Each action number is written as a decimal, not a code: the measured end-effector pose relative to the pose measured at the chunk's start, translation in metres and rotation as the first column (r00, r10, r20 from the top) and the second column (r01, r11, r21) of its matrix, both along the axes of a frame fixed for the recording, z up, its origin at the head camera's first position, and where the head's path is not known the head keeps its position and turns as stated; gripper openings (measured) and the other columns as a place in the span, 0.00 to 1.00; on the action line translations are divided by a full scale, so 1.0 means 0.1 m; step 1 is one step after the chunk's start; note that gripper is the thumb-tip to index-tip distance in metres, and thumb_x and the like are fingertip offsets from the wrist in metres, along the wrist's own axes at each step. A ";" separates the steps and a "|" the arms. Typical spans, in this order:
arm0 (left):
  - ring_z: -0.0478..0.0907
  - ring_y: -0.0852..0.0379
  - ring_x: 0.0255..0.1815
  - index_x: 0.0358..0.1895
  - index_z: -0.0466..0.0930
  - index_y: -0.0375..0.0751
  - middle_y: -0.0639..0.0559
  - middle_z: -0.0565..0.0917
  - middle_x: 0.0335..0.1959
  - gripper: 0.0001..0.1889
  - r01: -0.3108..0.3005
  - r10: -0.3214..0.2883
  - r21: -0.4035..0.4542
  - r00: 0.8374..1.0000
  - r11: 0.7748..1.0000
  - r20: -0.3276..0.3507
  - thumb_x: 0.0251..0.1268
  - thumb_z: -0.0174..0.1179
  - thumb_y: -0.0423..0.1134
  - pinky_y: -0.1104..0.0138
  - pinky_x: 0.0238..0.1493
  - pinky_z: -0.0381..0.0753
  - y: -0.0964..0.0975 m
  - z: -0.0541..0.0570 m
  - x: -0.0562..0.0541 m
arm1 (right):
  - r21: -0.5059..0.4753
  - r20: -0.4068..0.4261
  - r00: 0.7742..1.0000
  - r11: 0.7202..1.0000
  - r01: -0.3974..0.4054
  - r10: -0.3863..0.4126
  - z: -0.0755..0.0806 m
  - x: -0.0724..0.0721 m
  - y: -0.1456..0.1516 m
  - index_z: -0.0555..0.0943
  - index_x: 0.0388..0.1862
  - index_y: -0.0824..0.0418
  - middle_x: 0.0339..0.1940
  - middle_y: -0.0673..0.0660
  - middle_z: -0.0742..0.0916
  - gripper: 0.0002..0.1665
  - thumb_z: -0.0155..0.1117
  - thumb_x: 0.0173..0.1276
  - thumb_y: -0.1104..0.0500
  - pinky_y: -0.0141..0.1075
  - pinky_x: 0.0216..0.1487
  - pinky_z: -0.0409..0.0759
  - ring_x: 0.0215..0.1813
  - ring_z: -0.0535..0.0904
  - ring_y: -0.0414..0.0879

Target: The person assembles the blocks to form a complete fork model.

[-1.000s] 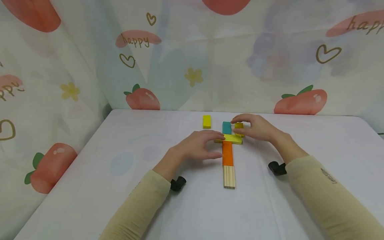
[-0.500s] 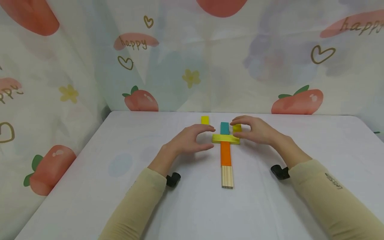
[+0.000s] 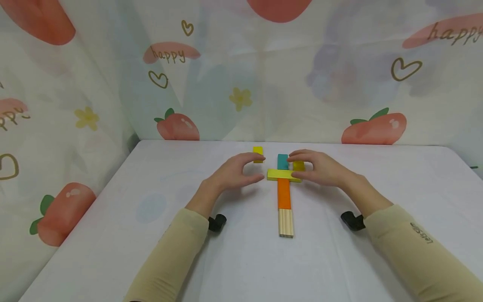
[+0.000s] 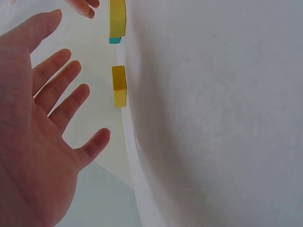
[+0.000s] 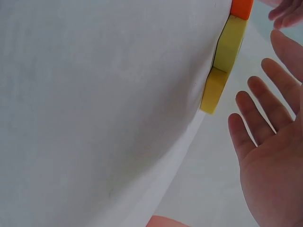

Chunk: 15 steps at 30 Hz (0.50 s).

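Note:
Wooden blocks lie in a cross shape on the white table. A yellow block point(image 3: 273, 174) lies crosswise, with a teal block point(image 3: 282, 161) behind it. In front come an orange block point(image 3: 284, 193) and a plain wood block point(image 3: 286, 223). A darker yellow block point(image 3: 298, 166) lies beside the teal one, at the crosspiece's right end. My left hand point(image 3: 232, 172) hovers left of the crosspiece, holding nothing, fingers spread in the left wrist view. Over the darker yellow block is my right hand point(image 3: 325, 170), fingers extended; its thumb overlaps the crosspiece in the head view, contact unclear.
Another yellow block point(image 3: 258, 149) lies apart at the back left, partly behind my left fingertips. A patterned cloth point(image 3: 211, 84) rises beyond the back edge of the table point(image 3: 151, 260) and along its left side. A black wrist camera sits on each wrist.
My left hand has drawn back leftward from the crosspiece, uncovering its left end. My right hand has shifted slightly nearer to me. The blocks look unmoved.

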State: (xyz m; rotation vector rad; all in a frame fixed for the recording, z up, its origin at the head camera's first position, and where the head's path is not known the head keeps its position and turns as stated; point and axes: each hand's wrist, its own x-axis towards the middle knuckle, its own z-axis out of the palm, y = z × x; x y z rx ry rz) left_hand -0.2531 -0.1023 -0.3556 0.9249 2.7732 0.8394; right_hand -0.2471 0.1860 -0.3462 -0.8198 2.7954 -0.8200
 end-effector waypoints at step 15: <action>0.64 0.55 0.73 0.71 0.73 0.47 0.55 0.72 0.71 0.27 -0.060 0.060 0.022 0.998 0.998 -0.005 0.71 0.63 0.48 0.61 0.74 0.60 0.03 -0.05 -0.17 | 0.015 0.023 0.998 0.998 -0.064 0.064 -0.03 0.05 -0.09 0.80 0.66 0.61 0.71 0.64 0.74 0.27 0.70 0.69 0.54 0.63 0.70 0.61 0.74 0.64 0.64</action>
